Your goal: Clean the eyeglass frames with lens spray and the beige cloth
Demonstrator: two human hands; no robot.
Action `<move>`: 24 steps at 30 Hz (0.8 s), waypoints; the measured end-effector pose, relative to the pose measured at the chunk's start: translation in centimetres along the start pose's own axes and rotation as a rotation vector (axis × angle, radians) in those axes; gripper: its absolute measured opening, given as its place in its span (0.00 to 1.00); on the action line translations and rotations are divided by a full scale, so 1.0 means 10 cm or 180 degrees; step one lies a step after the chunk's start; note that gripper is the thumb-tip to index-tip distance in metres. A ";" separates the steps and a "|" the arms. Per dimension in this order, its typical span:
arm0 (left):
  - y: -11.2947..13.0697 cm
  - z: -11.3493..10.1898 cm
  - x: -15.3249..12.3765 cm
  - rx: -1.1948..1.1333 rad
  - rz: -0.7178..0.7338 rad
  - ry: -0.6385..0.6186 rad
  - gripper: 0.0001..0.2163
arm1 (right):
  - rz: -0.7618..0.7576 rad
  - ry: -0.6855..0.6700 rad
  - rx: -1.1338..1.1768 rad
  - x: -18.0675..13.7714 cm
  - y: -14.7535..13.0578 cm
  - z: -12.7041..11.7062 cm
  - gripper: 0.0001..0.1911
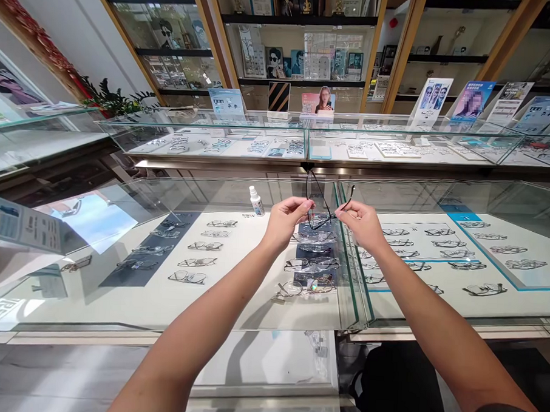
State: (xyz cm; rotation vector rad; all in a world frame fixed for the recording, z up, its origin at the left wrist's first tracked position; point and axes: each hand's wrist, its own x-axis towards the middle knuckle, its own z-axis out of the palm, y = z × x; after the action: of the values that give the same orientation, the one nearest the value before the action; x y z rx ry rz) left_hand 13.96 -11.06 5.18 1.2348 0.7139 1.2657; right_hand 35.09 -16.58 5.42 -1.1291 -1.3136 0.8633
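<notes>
A pair of thin dark-framed eyeglasses (328, 218) is held up over the glass display case, turned on its side. My left hand (289, 217) pinches one side of the frame between thumb and fingers. On the other side, my right hand (360, 220) is closed on a temple arm, whose dark tip sticks up above the fingers. Beneath them, several eyeglasses (312, 264) lie in a column inside the case, partly hidden by my hands. A small white spray bottle (256, 202) stands left of my left hand.
More rows of eyeglasses (197, 262) lie in the case to the left, and others (484, 290) to the right. A glass seam (360, 295) divides the two cases. Behind is another display case (214, 127) with standing cards. A black chair-like shape (399, 387) is below right.
</notes>
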 end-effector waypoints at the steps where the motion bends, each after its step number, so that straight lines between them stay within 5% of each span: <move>1: 0.01 0.01 -0.01 0.0016 0.0010 0.0010 0.17 | 0.0034 -0.0048 -0.0040 0.00 0.01 0.00 0.21; 10: 0.01 0.03 -0.02 0.0018 0.0163 0.0121 0.18 | -0.0058 -0.0347 -0.0649 -0.05 0.04 0.06 0.20; 24: 0.12 -0.14 0.11 0.0444 -0.0030 -0.0316 0.21 | -0.0822 0.1461 -0.0925 0.13 -0.08 -0.45 0.17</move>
State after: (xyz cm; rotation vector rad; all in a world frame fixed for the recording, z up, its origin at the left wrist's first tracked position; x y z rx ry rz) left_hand 12.59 -9.78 6.23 1.3963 0.7448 1.1541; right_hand 39.51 -16.20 6.95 -1.2560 -1.1818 0.2052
